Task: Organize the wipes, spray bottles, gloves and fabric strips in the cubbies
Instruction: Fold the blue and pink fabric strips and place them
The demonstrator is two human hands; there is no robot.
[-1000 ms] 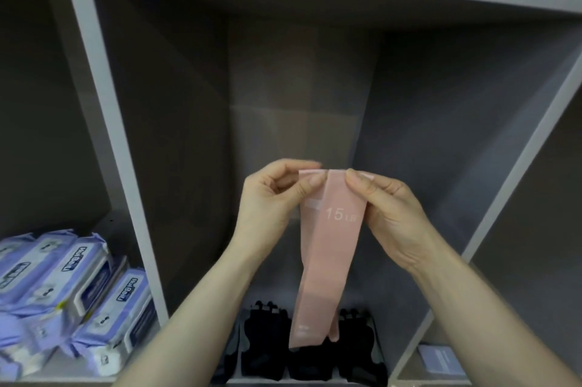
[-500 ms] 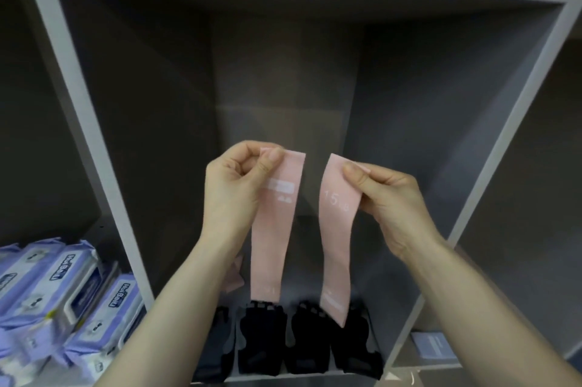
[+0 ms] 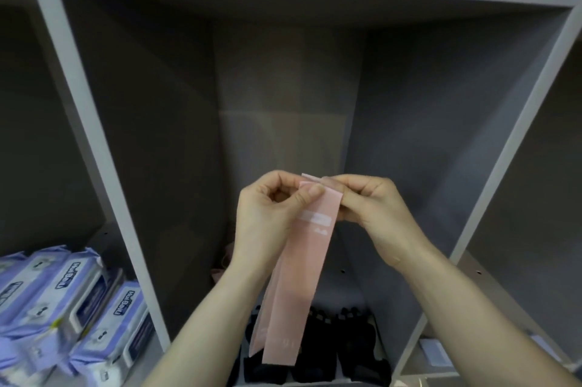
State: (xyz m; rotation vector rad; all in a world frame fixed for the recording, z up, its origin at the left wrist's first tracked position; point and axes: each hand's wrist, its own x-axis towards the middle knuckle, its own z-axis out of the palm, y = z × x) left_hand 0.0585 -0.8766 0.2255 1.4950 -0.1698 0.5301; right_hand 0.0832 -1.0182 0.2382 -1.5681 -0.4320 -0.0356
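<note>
In front of the middle cubby, the top of a pink fabric strip (image 3: 302, 267) is pinched between the thumb and fingers of the left hand (image 3: 271, 219) and of the right hand (image 3: 368, 207), the two closed together so that its layers hang flat and doubled, its lower end dangling over the black gloves (image 3: 346, 345) lined up on that cubby's floor. More pink fabric (image 3: 225, 260) is glimpsed behind the left wrist. Wipe packs (image 3: 78, 308) are stacked in the cubby to the left. Wipes and gloves are judged sorted; the strip is yet to be stowed, and no spray bottles are seen.
</note>
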